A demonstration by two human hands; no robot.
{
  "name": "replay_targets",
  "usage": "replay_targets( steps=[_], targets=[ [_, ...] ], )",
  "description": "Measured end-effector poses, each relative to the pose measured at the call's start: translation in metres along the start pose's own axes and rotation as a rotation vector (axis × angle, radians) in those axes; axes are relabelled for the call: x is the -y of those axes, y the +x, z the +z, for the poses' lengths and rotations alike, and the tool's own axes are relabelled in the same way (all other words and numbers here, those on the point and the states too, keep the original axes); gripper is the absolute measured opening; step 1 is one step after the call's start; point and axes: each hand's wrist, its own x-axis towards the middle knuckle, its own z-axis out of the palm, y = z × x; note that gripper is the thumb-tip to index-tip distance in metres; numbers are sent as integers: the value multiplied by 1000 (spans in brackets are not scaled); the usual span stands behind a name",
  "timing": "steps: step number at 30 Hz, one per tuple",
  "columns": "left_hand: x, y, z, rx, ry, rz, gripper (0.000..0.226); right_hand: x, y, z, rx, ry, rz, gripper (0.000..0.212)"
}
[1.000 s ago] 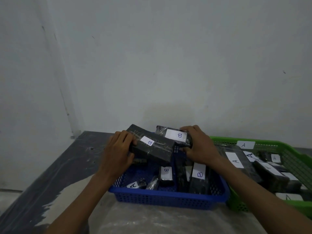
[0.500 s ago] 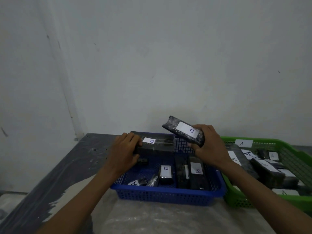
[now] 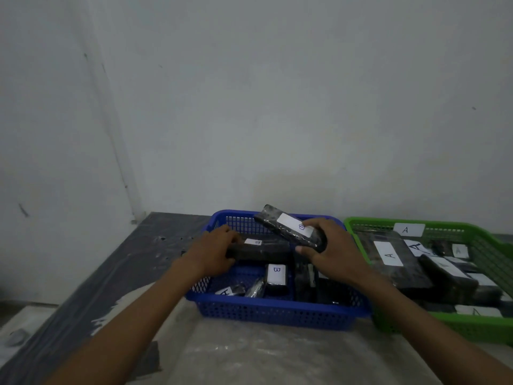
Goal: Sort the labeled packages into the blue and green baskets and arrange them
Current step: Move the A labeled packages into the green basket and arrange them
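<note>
Gripping a black wrapped package (image 3: 291,229), the right hand (image 3: 333,251) holds it tilted above the far right part of the blue basket (image 3: 277,312); fingers (image 3: 305,249) curl round its near end. Its white label faces up with a B, read sideways. Wrap is glossy, dark, slightly crinkled.

Left hand (image 3: 213,251) grasps the left end of a long black box (image 3: 261,250) lying across the basket's far half; fingers are wrapped over its top edge. Small white label on top, letter too small to be sure of.

Lower in the blue basket: a small package with a B label (image 3: 276,275), upright letter turned sideways; a shiny wrapped roll (image 3: 256,287) just beside it; a label marked A (image 3: 226,291) near the front left corner; more dark packages to the right, partly hidden by the right wrist.

Green basket (image 3: 472,326) stands touching the blue one on the right. It carries black packages with white A labels (image 3: 388,254), and an A tag (image 3: 408,229) on its far wall.

Bench (image 3: 249,354) is grey, with a pale, scuffed patch under the baskets and dark edging at left. Behind, a plain whitish wall (image 3: 277,107), marked with a few dark specks, meets a second wall at a corner on the left.
</note>
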Motion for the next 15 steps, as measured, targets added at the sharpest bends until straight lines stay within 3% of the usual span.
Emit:
replay_targets(
  steps=[3, 8, 11, 15],
  targets=[
    [2, -12, -15, 154, -155, -72, 30, 2, 9, 16, 119, -15, 15, 50],
    [-8, -23, -21, 562, -83, -142, 35, -7, 16, 34, 393, -192, 80, 52],
    [-16, -22, -14, 617, -65, -142, 33, -7, 12, 26, 403, -211, 57, 53],
    [-20, -16, -7, 578, 20, -113, 39, -5, 1, 6, 309, -183, -9, 52]
  ],
)
